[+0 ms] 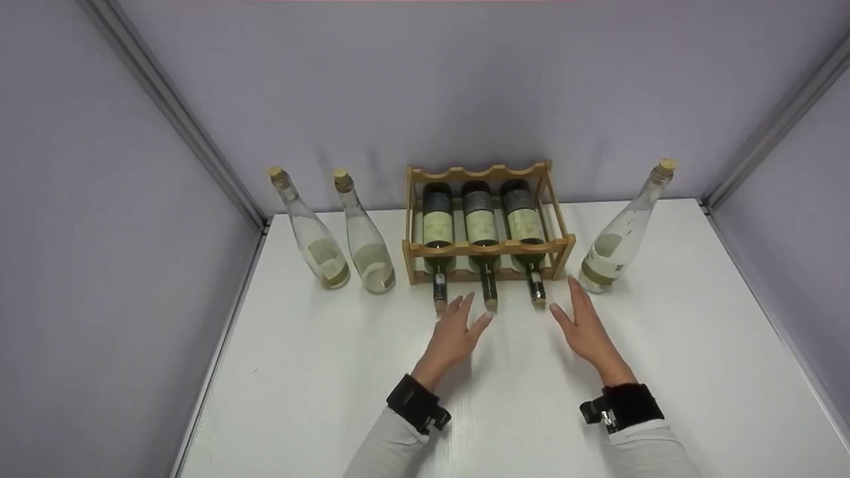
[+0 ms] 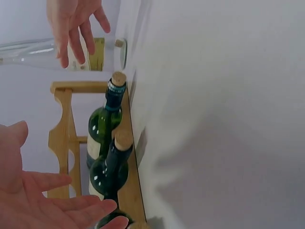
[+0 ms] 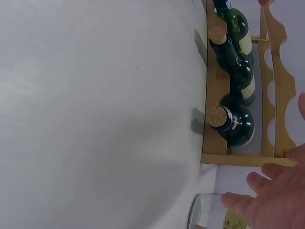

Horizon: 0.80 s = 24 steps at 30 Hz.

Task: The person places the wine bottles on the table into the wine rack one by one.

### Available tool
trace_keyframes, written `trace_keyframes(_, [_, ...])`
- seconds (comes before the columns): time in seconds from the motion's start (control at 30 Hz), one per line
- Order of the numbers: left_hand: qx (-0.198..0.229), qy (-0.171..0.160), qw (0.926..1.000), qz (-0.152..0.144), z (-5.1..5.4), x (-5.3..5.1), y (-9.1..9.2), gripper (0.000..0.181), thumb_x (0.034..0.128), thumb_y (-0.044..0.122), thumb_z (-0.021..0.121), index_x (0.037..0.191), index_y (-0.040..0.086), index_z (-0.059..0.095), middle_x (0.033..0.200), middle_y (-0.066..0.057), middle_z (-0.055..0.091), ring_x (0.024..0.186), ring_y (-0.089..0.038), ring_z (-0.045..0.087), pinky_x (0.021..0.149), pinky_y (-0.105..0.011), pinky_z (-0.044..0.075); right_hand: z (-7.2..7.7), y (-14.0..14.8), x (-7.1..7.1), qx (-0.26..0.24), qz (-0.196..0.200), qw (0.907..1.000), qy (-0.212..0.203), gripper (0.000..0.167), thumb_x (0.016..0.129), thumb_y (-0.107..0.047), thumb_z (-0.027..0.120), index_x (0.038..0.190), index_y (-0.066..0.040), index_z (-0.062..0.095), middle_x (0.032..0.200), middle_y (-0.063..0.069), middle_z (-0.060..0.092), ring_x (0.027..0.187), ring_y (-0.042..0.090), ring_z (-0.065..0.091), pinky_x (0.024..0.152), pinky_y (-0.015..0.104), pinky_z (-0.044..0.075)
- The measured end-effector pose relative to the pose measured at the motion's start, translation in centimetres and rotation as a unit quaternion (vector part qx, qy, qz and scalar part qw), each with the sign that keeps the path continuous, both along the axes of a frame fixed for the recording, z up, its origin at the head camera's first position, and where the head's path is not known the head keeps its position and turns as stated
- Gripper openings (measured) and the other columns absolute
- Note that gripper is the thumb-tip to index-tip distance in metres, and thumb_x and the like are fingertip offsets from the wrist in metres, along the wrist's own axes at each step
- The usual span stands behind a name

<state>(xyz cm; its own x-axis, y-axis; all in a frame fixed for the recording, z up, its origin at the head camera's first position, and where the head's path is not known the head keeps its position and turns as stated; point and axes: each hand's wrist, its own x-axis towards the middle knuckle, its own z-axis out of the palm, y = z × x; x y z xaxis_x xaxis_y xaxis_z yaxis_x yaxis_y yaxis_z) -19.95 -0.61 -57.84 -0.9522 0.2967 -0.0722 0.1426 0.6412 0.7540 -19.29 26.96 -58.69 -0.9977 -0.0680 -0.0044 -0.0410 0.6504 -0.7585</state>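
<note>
A wooden wine rack (image 1: 491,249) stands at the back of the white table, with three dark green corked wine bottles (image 1: 482,219) lying in its lower tier, necks toward me. My left hand (image 1: 455,335) hovers before the left and middle necks, its fingers spread and holding nothing. To the right, my right hand (image 1: 584,332) is held in front of the rack's right end, fingers extended, near the right bottle's cork (image 1: 538,303). Both hands appear apart from the bottles. In the right wrist view, the right hand (image 3: 274,195) is beside the rack's end post.
Two clear corked bottles (image 1: 370,249) (image 1: 319,249) stand left of the rack. Another clear corked bottle (image 1: 614,242) stands to its right, just beyond the right fingertips. Grey walls (image 1: 398,79) enclose the white table (image 1: 299,385) at the back and sides.
</note>
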Motion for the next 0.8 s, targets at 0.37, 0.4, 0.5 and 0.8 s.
trace_keyframes(0.37, [0.004,-0.01,0.9995,-0.028,0.0,0.9,2.2,0.067,0.1019,0.057,0.035,0.151,0.011,0.037,0.153,-0.021,0.033,0.133,-0.041,0.041,0.106,-0.056,0.034,1.3,2.3,-0.9,-0.043,-0.122,0.9916,0.006,0.08,0.104,-0.032,0.048,0.153,0.007,0.0,0.155,0.034,0.009,0.145,0.045,0.009,0.115,0.055,0.011])
trace_keyframes(0.4, [0.005,-0.008,0.9995,-0.03,0.1,1.0,2.3,0.067,0.1022,0.057,0.035,0.151,0.011,0.038,0.152,-0.021,0.034,0.133,-0.041,0.042,0.106,-0.056,0.034,1.5,2.4,-1.0,-0.05,-0.14,0.9889,0.008,0.08,0.103,-0.03,0.05,0.153,0.007,-0.001,0.155,0.035,0.011,0.144,0.045,0.011,0.115,0.054,0.012])
trace_keyframes(0.5, [0.006,-0.008,0.9994,-0.034,0.1,1.0,2.6,0.068,0.1023,0.056,0.035,0.151,0.01,0.037,0.153,-0.019,0.034,0.134,-0.038,0.04,0.107,-0.055,0.033,2.0,2.8,-1.4,-0.066,-0.185,0.9802,0.019,0.083,0.101,-0.023,0.055,0.153,0.006,-0.004,0.154,0.035,0.014,0.143,0.046,0.016,0.115,0.054,0.016])
trace_keyframes(0.8, [0.027,-0.016,0.9987,-0.041,0.2,1.2,3.1,0.069,0.1027,0.056,0.035,0.152,0.007,0.034,0.154,-0.017,0.033,0.139,-0.032,0.036,0.109,-0.05,0.032,3.0,4.2,-3.2,-0.081,-0.229,0.9694,0.031,0.091,0.097,-0.022,0.061,0.155,0.0,-0.005,0.154,0.032,0.014,0.143,0.044,0.018,0.115,0.05,0.02])
